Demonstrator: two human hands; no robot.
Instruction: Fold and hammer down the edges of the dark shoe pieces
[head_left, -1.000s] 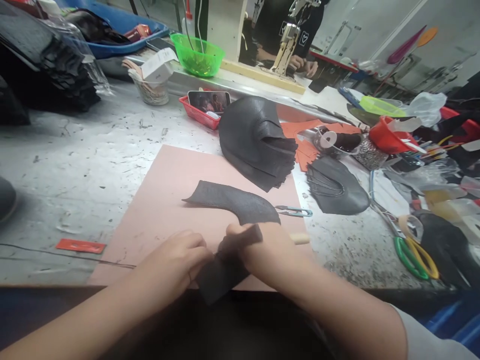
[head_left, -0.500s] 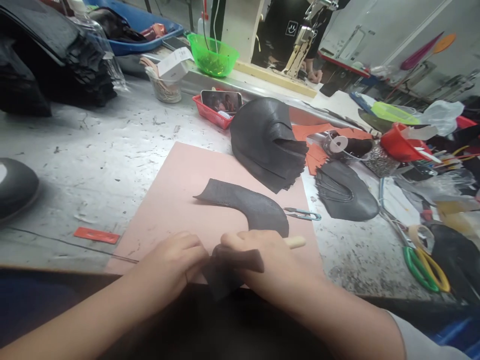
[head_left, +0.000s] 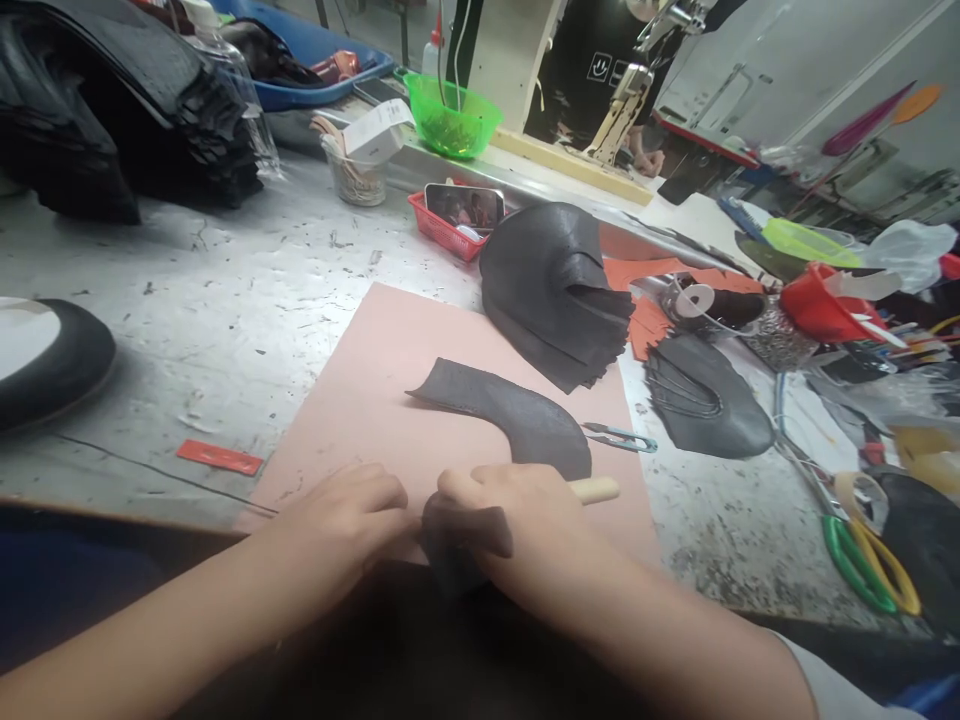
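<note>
Both hands are close together at the near edge of a pink board (head_left: 337, 400). Between them is a dark leather piece (head_left: 457, 570), bent so that one end curls over in front of my right fingers. My right hand (head_left: 517, 510) is closed on this piece. My left hand (head_left: 360, 515), fingers curled, pinches its left side; the fingertips are partly hidden. A pale wooden handle (head_left: 598, 490) sticks out past my right hand; its other end is hidden. Just beyond lies a curved black leather piece (head_left: 517, 405), with blue thread snips (head_left: 621, 437) beside it.
Fanned black leather pieces (head_left: 555, 290) overlap the board's far corner, and another stack (head_left: 705, 395) lies to the right. Green-and-yellow-handled scissors (head_left: 870, 565) rest at the right edge. A red basket (head_left: 442, 235) holds a phone. An orange-red strip (head_left: 219, 457) lies left.
The whole view has shifted, so the bench things appear further right. My left fingers have moved slightly along the leather piece, and my right hand keeps its grip.
</note>
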